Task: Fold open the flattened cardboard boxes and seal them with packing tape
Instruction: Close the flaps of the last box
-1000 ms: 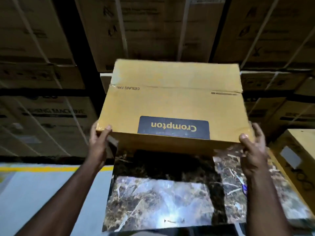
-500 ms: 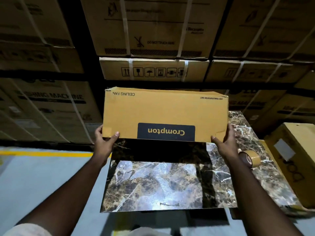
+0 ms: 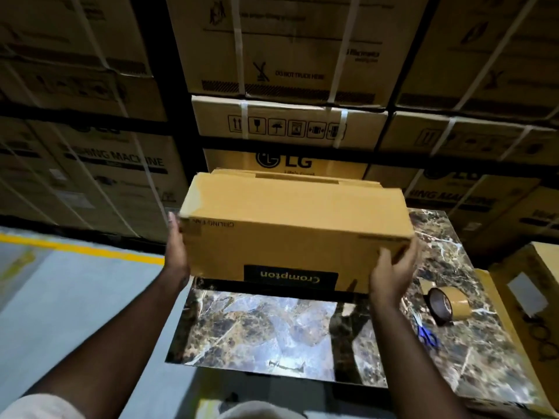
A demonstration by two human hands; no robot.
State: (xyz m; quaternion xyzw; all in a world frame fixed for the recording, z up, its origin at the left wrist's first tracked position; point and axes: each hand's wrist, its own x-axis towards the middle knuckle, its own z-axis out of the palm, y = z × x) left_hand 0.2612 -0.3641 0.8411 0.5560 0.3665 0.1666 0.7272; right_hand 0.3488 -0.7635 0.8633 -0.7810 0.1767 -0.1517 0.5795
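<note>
A yellow-brown cardboard box (image 3: 296, 234) with an upside-down "Crompton" label on its near face stands opened into a box shape at the far side of the marble table (image 3: 266, 328). My left hand (image 3: 177, 249) presses flat against its left end. My right hand (image 3: 393, 270) grips its lower right corner. A roll of brown packing tape (image 3: 447, 303) lies on the table just right of my right hand. Flaps at the far top of the box are partly visible.
Blue-handled scissors (image 3: 426, 334) lie on the table near the tape. Another cardboard box (image 3: 532, 297) stands at the right edge. Tall stacks of strapped cartons (image 3: 287, 55) fill the background. Grey floor with a yellow line (image 3: 75, 247) lies to the left.
The box was held high and flat facing me. It has come down onto the table and tilted so its top panel shows. My right hand shifted to its lower right corner.
</note>
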